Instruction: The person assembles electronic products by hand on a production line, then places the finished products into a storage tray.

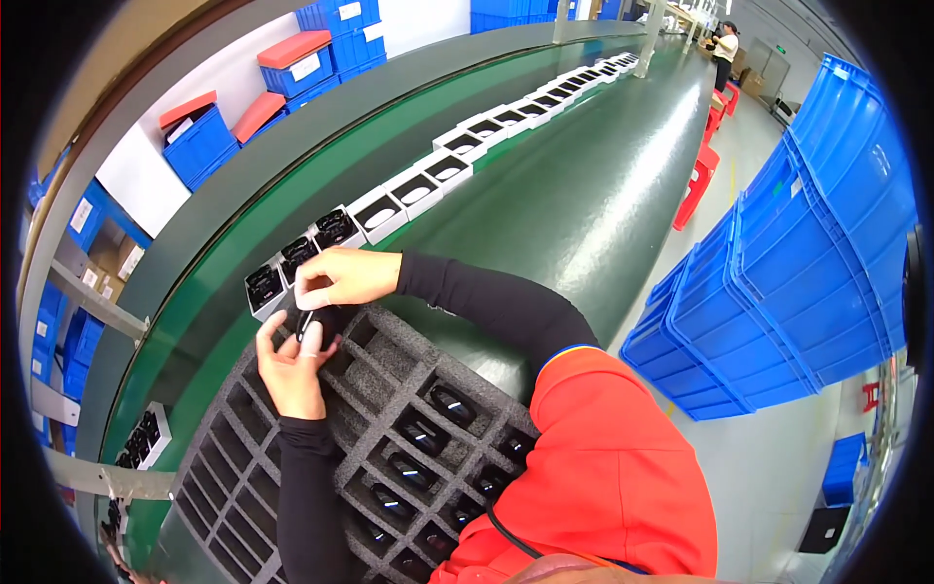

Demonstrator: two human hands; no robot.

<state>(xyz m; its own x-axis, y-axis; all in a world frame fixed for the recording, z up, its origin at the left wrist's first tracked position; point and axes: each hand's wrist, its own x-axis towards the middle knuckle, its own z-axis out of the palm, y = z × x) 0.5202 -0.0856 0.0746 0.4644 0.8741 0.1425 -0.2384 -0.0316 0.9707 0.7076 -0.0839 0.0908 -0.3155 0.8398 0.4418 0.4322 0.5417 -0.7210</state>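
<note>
Over the upper left corner of a grey foam tray (428, 355), my two hands meet at a small, dark, glossy object (304, 323), mostly covered by fingers; its kind cannot be made out. My left hand (295, 387) is closed around it from below, the thumb laid along it. From above, my right hand (352, 275) pinches its upper end. Dark glossy oval pieces (420, 431) lie in several of the tray's pockets; other pockets are bare. Just beyond my hands, open white boxes (265, 284) hold black items, one box partly hidden by my right hand.
A long line of open white boxes (416, 189) runs along the green conveyor (545, 219) into the distance. Blue crates (778, 282) are stacked at the right, near red stools (697, 185). Blue bins (199, 146) stand behind the belt; a person (725, 54) is far off.
</note>
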